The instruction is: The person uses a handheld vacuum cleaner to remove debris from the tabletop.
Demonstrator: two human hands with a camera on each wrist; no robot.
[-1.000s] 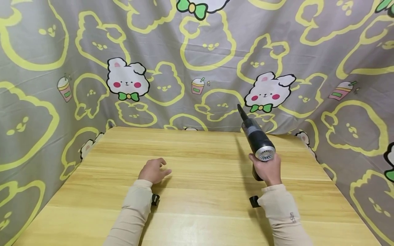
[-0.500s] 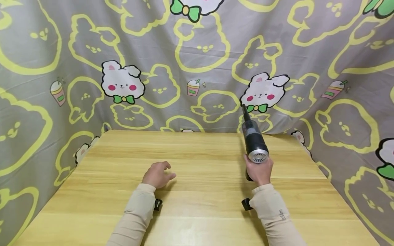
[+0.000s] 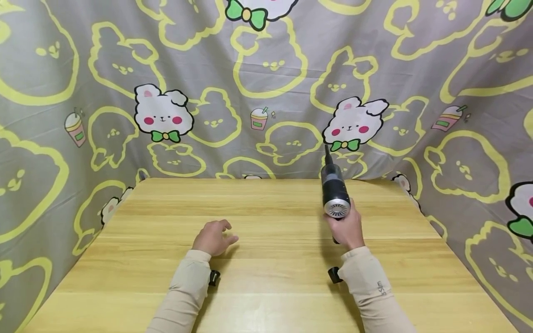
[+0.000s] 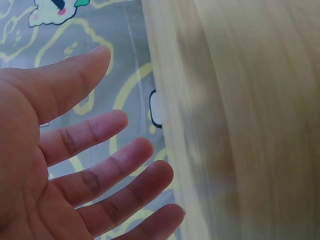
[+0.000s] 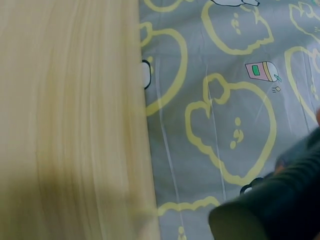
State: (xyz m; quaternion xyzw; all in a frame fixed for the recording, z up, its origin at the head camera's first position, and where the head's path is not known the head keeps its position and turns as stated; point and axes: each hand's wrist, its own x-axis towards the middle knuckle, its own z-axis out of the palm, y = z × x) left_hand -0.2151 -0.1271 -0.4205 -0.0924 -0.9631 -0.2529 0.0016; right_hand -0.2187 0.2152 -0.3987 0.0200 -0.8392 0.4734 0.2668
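Note:
In the head view, my right hand grips the handle of a black handheld vacuum cleaner. Its silver vented end faces back toward me, and its narrow nozzle points away at the cloth, raised over the table. Part of the handle is hidden behind the hand. The dark handle end fills the lower right corner of the right wrist view, blurred. On the left, my left hand hovers low over the table with nothing in it. The left wrist view shows its fingers spread and loosely bent, thumb apart.
A light wooden table spreads beneath both hands. Grey cloth with yellow outlines and white rabbits hangs along its back and both sides. Small black mounts sit at both wrists, below beige sleeves.
The right hand has moved left with the vacuum cleaner, which now points more nearly straight ahead. The left hand has shifted slightly right. The head view has turned a little to the right.

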